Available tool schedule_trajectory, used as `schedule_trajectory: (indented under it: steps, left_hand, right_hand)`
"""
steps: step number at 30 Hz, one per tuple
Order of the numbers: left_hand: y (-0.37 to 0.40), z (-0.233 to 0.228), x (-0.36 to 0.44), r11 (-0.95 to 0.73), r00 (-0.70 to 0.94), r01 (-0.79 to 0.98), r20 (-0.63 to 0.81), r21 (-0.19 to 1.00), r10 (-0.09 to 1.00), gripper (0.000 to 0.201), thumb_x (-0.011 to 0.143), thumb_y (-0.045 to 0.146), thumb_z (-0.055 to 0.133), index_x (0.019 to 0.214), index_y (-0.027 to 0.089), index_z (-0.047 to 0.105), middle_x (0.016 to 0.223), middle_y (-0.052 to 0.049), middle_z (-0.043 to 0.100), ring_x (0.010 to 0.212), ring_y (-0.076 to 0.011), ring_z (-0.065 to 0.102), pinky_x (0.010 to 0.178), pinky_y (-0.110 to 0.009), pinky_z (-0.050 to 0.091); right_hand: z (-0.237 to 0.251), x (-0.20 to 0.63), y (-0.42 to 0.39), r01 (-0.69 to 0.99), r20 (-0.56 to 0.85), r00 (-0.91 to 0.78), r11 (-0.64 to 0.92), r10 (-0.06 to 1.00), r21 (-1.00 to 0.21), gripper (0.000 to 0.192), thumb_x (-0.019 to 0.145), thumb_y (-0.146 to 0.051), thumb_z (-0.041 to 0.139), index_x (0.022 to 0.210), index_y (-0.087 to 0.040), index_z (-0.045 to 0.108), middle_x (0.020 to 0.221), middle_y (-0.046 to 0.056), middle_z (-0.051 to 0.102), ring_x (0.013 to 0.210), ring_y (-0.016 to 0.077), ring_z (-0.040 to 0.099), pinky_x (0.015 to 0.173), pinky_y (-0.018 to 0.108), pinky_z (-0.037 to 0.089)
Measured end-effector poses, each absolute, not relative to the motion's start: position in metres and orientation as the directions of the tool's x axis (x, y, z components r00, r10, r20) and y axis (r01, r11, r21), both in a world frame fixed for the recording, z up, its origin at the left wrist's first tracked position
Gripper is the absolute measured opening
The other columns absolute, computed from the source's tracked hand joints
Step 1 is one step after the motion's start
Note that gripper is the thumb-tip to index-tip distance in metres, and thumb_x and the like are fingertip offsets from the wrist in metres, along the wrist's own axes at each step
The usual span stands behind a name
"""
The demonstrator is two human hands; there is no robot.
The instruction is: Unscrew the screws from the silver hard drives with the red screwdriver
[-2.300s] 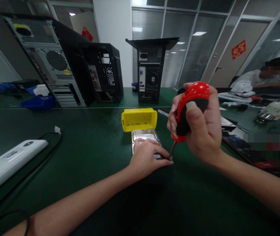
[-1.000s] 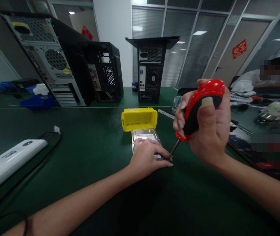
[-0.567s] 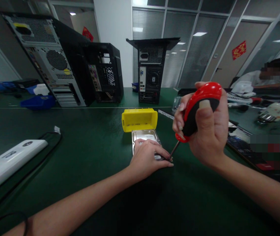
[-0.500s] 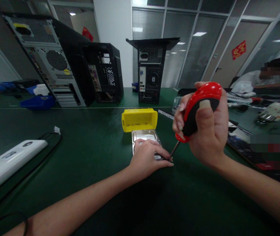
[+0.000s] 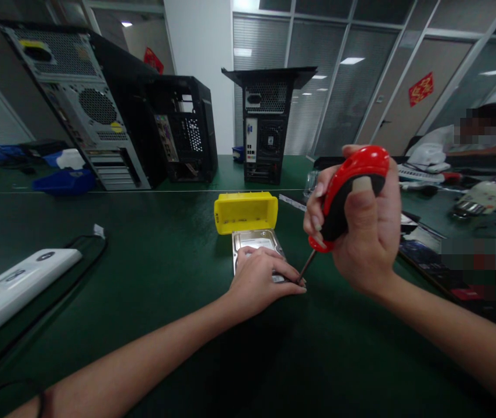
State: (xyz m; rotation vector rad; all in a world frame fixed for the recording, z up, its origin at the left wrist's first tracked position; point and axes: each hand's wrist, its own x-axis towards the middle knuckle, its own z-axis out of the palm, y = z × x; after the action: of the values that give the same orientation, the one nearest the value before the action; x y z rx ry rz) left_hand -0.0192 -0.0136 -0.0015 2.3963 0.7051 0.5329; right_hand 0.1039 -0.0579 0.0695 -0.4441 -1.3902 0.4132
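A silver hard drive (image 5: 257,239) lies flat on the green table (image 5: 156,261), just in front of a yellow plastic bin (image 5: 245,212). My left hand (image 5: 261,281) presses down on the drive's near half, fingers spread over it. My right hand (image 5: 363,223) grips a screwdriver (image 5: 344,188) with a red and black handle. Its shaft slants down to the left, and the tip meets the drive's near right corner beside my left fingertips.
Three open black computer cases (image 5: 100,110) (image 5: 187,128) (image 5: 268,125) stand at the back. A white power strip (image 5: 13,287) with a black cable lies at left. Blue trays (image 5: 63,181) sit far left. Another person (image 5: 466,139) sits at right behind scattered parts.
Over the last two seconds the screwdriver handle tilted to the right and rose slightly; since then it has barely moved. My left hand stays pressed on the drive.
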Motion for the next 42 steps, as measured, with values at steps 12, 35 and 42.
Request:
schedule_trajectory:
  steps: [12,35,42]
  left_hand:
    - [-0.0134,-0.0033,-0.0191,-0.706,0.774,0.351,0.233,0.615,0.588,0.010,0.076,0.042,0.070,0.081,0.035,0.074,0.094,0.008,0.074,0.103,-0.0241,0.056,0.092,-0.043,0.023]
    - [-0.0138,-0.0032,-0.0171,-0.742,0.783,0.298,0.291,0.600,0.550,0.008,0.074,0.038,0.073,0.080,0.032,0.074,0.088,0.010,0.075,0.091,-0.0195,0.061,0.085,-0.038,0.022]
    - [-0.0158,0.0005,-0.0186,-0.722,0.783,0.305,0.268,0.621,0.561,0.007,0.074,0.034,0.074,0.080,0.030,0.074,0.090,0.008,0.075,0.094,-0.0205,0.061,0.088,-0.040,0.022]
  right_hand:
    - [0.0698,0.1047,-0.0584,0.009,0.826,0.123,0.832,0.549,-0.554,0.025,0.087,-0.036,0.053,0.111,-0.032,0.047,0.082,-0.001,0.049,0.052,0.0078,0.046,0.040,0.022,0.040]
    - [0.0700,0.1049,-0.0575,-0.020,0.832,0.110,0.838,0.544,-0.545,0.028,0.087,-0.036,0.054,0.113,-0.028,0.045,0.084,-0.002,0.050,0.053,0.0068,0.047,0.040,0.021,0.040]
    - [0.0697,0.1038,-0.0594,-0.014,0.838,0.126,0.846,0.531,-0.533,0.026,0.087,-0.035,0.055,0.111,-0.028,0.048,0.086,-0.001,0.050,0.054,0.0072,0.048,0.040,0.022,0.040]
